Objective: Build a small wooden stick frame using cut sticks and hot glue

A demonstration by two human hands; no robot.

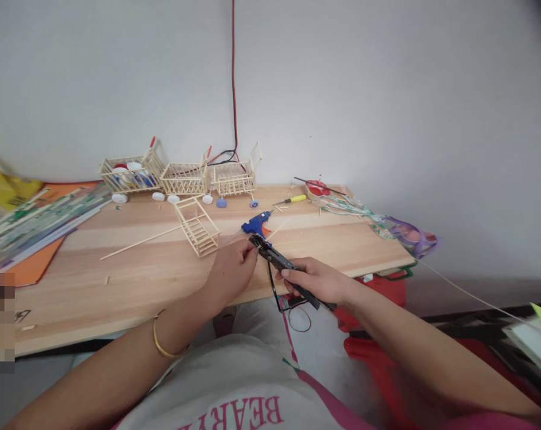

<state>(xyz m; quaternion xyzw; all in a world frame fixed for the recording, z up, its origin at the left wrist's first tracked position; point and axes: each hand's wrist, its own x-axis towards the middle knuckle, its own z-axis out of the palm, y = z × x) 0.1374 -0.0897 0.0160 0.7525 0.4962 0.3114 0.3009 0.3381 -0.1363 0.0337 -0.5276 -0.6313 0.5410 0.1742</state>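
Note:
My right hand (313, 279) is closed around the handles of a black plier-like cutting tool (277, 258), whose head points up and left over the table's front edge. At that head, the fingers of my left hand (234, 266) are pinched together; what they hold is too small or hidden to make out. Just beyond the tool lies a blue glue gun (258, 222) with an orange trigger. To the left of the glue gun stands a small frame of thin wooden sticks (197, 227), with a long loose stick (138, 243) beside it.
Several small stick carts (131, 173) with round wheels stand along the wall. A yellow-handled screwdriver (295, 199) and a red bowl (317, 189) lie at the back right. Plastic-wrapped stick bundles (42, 224) cover the left end. A red-black cable (234, 77) hangs down the wall.

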